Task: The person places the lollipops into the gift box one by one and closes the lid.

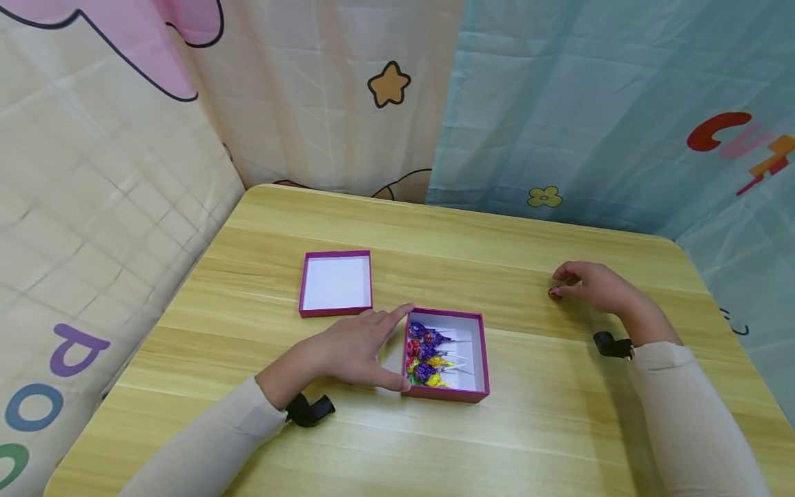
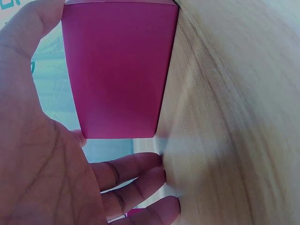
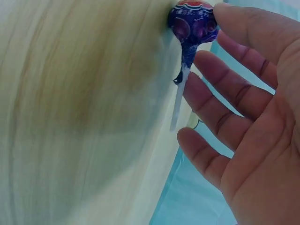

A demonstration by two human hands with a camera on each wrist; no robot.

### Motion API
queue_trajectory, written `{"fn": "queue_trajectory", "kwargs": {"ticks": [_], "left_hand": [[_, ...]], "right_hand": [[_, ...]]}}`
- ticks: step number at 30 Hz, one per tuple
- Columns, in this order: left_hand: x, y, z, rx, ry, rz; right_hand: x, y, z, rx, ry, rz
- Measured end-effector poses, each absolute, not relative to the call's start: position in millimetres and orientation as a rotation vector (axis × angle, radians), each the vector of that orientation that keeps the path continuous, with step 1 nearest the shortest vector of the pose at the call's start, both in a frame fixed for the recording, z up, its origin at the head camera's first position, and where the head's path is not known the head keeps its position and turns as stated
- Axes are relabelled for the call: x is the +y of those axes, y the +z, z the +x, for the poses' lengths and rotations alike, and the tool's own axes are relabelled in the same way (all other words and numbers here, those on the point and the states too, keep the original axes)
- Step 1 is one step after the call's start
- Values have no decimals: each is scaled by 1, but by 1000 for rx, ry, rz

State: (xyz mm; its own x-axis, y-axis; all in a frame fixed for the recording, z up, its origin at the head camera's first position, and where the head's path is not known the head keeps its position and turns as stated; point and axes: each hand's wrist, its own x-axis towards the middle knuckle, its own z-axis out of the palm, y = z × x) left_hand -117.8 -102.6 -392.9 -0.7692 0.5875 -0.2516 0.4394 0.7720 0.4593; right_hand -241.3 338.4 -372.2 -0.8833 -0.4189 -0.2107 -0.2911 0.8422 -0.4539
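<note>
A magenta box [image 1: 485, 359] with a white inside holds several lollipops [image 1: 428, 352] in purple, red, yellow and green wrappers, heads toward its left wall. My left hand [image 1: 350, 348] spans that left side and holds the box by its corners, thumb at the near one and index finger at the far one. In the left wrist view the other fingers rest on the table beside the box's magenta wall [image 2: 119, 70]. Off to the right, my right hand [image 1: 599, 286] pinches a purple-and-red lollipop [image 3: 194, 23] by its head, between thumb and index finger, low at the tabletop.
A shallow magenta lid [image 1: 337, 283] with a white inside lies behind my left hand, left of the box. The wooden table [image 1: 497, 442] has rounded back corners, and printed curtains [image 1: 348, 103] hang behind and beside it. Black straps with small devices sit on both wrists.
</note>
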Motion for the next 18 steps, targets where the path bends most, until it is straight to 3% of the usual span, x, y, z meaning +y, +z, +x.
{"fn": "queue_trajectory", "kwargs": {"ticks": [18], "left_hand": [[-102, -391, -117, 2586, 529, 787]], "right_hand": [[342, -377, -236, 2741, -556, -517]]}}
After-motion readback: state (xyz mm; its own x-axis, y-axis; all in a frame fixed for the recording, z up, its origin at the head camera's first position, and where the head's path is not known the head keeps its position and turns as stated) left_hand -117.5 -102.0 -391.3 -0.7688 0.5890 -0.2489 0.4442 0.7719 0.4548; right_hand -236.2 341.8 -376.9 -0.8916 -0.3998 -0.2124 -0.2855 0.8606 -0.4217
